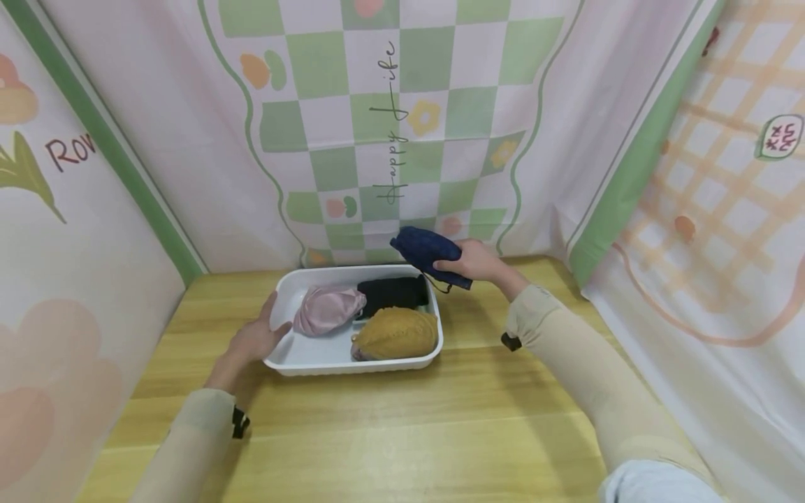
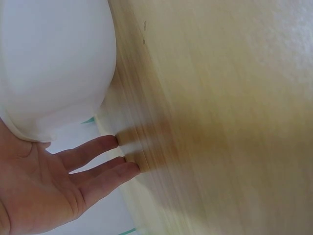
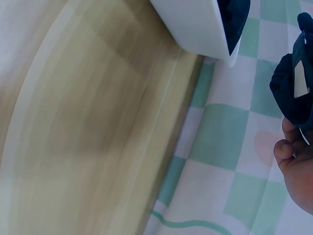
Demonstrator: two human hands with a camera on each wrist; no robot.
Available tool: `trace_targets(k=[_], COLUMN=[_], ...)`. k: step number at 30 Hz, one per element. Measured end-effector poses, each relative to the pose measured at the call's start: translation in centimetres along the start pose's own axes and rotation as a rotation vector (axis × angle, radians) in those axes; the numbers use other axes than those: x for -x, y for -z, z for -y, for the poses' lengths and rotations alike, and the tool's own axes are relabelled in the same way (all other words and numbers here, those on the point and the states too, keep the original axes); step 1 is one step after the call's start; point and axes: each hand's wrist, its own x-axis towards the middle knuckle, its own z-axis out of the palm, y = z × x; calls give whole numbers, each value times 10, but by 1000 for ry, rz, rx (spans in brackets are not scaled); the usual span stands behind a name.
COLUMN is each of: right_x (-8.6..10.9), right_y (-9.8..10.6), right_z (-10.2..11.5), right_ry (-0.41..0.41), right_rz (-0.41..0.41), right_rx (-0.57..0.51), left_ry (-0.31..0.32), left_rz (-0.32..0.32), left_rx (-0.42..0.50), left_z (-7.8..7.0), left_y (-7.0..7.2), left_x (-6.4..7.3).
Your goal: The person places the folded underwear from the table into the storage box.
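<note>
A navy fabric bundle [image 1: 428, 251] with a thin dark cord hangs above the white tray's back right corner. My right hand [image 1: 472, 261] pinches its right end between thumb and fingers. In the right wrist view a pale label shows on the navy fabric bundle [image 3: 288, 93]. My left hand [image 1: 254, 339] is at the left side of the white tray [image 1: 302, 369], thumb over the rim. Its straight fingers [image 2: 105, 178] reach down outside to the tabletop. Inside the tray lie a shiny pink fabric bundle [image 1: 327, 309], a black fabric roll [image 1: 391, 293] and a mustard-yellow fabric bundle [image 1: 397, 332].
The tray stands toward the back of a wooden table [image 1: 377, 433]. Behind it hangs a green-and-white checked curtain [image 1: 371, 63], close to the table's back edge. Printed cloth panels close in the left and right sides.
</note>
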Motion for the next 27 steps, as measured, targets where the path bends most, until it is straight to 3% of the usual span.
trace_targets(k=[11,19,27], right_x=[-8,-15,-21], right_y=[-1,-5,-9], right_z=[18,32,44], right_ry=[12,94,126], right_rz=[20,-6,35], right_rx=[-37,10,-10], left_ry=[5,6,11], left_rz=[1,-3,-7], left_rx=[-5,-2,4], left_z=[-2,0,-1], left_y=[1,1,0], left_x=[2,2,1])
